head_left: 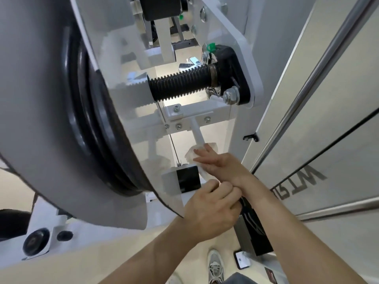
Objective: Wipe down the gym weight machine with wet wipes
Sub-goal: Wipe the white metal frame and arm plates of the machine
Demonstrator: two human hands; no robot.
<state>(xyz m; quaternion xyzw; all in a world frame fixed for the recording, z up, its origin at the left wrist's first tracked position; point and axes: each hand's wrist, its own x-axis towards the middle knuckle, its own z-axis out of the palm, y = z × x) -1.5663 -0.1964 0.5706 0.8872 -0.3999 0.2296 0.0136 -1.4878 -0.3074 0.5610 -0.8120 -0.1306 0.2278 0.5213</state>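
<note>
The white-framed weight machine (231,48) fills the view, with a white rod (197,134) running down its middle. A crumpled white wet wipe (191,153) lies against the machine at the rod's lower end. My right hand (221,165) presses on the wipe with straight fingers. My left hand (213,208) sits just below, fingers curled beside the right wrist and the wipe's lower edge. Whether it pinches the wipe is hidden.
A big grey pulley cover (51,99) with a black rim hangs close on the left. A black ribbed grip (180,85) sticks out above the hands. The black weight stack (252,228) stands below the right arm. A glass wall with steel rails (307,89) bounds the right. My shoe (215,267) is on the floor.
</note>
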